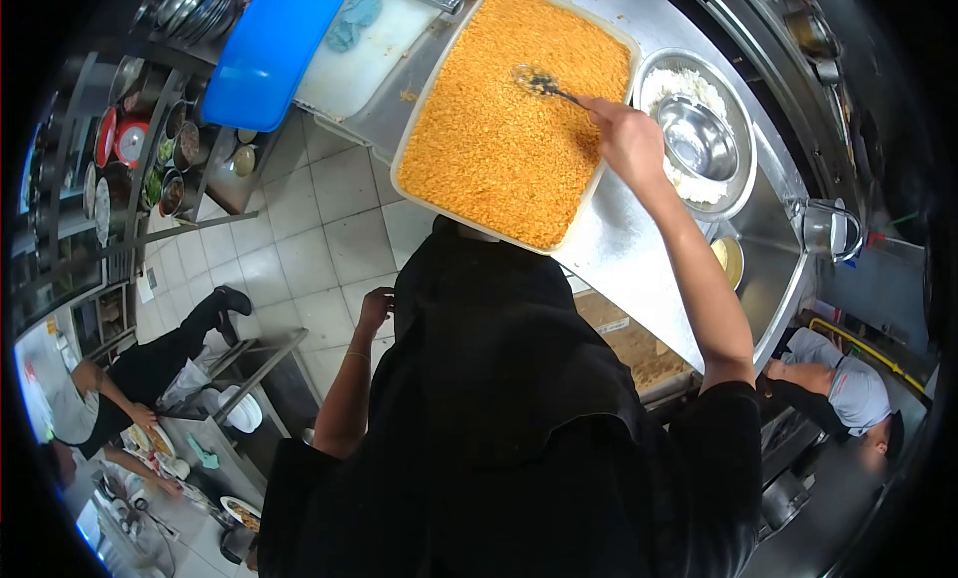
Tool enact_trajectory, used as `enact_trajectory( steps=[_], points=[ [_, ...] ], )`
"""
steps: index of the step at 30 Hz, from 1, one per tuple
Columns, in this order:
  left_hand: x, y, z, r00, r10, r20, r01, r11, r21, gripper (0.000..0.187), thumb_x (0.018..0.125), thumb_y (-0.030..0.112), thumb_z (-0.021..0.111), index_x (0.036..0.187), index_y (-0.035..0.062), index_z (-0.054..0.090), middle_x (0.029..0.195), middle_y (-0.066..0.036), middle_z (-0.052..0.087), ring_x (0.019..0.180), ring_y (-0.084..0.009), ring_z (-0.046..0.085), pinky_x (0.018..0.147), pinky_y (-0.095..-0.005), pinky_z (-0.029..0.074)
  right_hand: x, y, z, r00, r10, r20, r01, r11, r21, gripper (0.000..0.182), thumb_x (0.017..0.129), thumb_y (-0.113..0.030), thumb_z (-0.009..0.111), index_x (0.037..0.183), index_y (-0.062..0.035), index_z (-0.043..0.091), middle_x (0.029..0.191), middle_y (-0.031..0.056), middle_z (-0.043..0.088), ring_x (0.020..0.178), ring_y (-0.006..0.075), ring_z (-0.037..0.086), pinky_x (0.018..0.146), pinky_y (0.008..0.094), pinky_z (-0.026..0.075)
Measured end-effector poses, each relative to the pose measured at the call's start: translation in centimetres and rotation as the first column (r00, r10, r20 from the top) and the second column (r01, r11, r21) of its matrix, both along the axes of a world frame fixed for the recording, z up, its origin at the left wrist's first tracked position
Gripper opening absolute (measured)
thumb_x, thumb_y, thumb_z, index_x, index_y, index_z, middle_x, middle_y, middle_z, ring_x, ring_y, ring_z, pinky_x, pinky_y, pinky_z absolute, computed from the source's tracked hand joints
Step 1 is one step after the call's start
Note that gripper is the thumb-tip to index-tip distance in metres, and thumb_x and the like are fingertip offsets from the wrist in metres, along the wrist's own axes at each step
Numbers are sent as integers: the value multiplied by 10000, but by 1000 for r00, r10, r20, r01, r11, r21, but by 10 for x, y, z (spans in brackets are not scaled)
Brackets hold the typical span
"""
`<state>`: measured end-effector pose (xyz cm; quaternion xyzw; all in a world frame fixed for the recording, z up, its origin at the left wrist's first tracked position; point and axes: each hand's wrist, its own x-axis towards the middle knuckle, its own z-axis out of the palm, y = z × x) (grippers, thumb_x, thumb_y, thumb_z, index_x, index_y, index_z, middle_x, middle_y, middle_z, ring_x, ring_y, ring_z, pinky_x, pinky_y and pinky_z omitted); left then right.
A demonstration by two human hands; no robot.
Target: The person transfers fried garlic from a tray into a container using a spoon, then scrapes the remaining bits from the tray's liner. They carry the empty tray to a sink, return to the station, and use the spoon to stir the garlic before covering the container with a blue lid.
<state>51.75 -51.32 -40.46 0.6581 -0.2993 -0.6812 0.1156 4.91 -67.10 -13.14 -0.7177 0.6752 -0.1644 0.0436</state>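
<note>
My right hand is closed round the handle of a metal spoon. The bowl of the spoon rests on orange-coloured rice, which fills a large pale rectangular tub. This tub stands at the edge of the steel counter, right in front of my body. Down by my left side, beside the black apron, hangs my left hand. Its fingers look loosely bent and apart, with nothing visible in them.
Right of the tub, a steel bowl sits on white rice inside a wide metal basin. A metal jug stands beyond. On the left are a blue lid and a white cutting board. Co-workers stand at both sides.
</note>
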Motion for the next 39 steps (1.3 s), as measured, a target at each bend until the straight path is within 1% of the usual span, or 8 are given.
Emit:
enact_trajectory(
  steps=[7, 14, 19, 26, 28, 32, 34, 39],
  points=[
    [4, 31, -8, 940, -290, 178, 328, 912, -247, 228, 811, 37, 488, 1003, -11, 600, 742, -81, 637, 554, -108, 557, 468, -255, 430, 31, 58, -7, 905, -21, 425, -144, 925, 352, 214, 815, -51, 568, 966, -134, 694, 897, 116, 659, 756, 300, 624, 661, 373, 483],
    [13, 42, -44, 970, -229, 80, 243, 927, -287, 227, 809, 55, 505, 985, -36, 616, 783, -110, 645, 572, -143, 578, 503, -279, 464, -4, 82, 13, 929, 281, 241, -334, 917, 219, 283, 739, 44, 588, 948, -109, 701, 770, 100, 653, 651, 280, 611, 592, 355, 489],
    [20, 33, -54, 900, -403, 167, 434, 791, -432, 245, 810, 50, 501, 1008, -41, 613, 828, -119, 644, 603, -165, 610, 523, -285, 485, -34, 51, 10, 995, 67, 68, -74, 991, 108, 345, 740, 85, 538, 998, -90, 682, 774, 142, 632, 642, 287, 608, 587, 350, 484],
    [13, 17, -41, 990, -140, 16, 141, 985, -94, 231, 808, 52, 512, 995, -32, 619, 867, -143, 637, 622, -188, 620, 568, -286, 518, -11, 100, 13, 938, -34, 346, -103, 922, 372, 248, 790, 52, 554, 984, -46, 675, 938, 134, 668, 812, 266, 659, 702, 319, 510],
    [37, 32, -97, 892, -420, 166, 441, 729, -524, 235, 811, 54, 508, 1003, -32, 612, 875, -162, 636, 664, -202, 629, 610, -290, 522, -3, 118, 12, 930, -44, 366, -104, 922, 373, 244, 780, 53, 564, 971, -46, 678, 922, 135, 668, 793, 272, 656, 691, 327, 511],
    [20, 21, -57, 788, -509, 348, 614, 599, -514, 222, 812, 50, 499, 980, -40, 612, 873, -176, 637, 697, -215, 632, 639, -293, 517, 5, 129, 14, 929, 19, 369, -146, 936, 321, 220, 774, 40, 584, 948, -50, 685, 878, 134, 666, 746, 295, 643, 661, 347, 512],
    [18, 18, -53, 924, -352, 149, 381, 877, -293, 222, 820, 61, 494, 988, -22, 613, 848, -141, 647, 693, -209, 632, 636, -327, 514, 3, 128, 17, 943, 36, 331, -137, 948, 287, 239, 752, 36, 592, 928, -85, 699, 826, 112, 667, 688, 303, 629, 620, 360, 505],
    [-6, -2, 13, 979, -204, -31, 199, 975, -102, 248, 852, 98, 458, 1049, 30, 592, 828, -73, 654, 674, -143, 614, 559, -305, 473, -39, 88, 13, 971, 233, -45, -218, 950, 223, 270, 747, -16, 602, 909, -194, 723, 662, 47, 627, 660, 219, 559, 676, 340, 414]
  ],
)
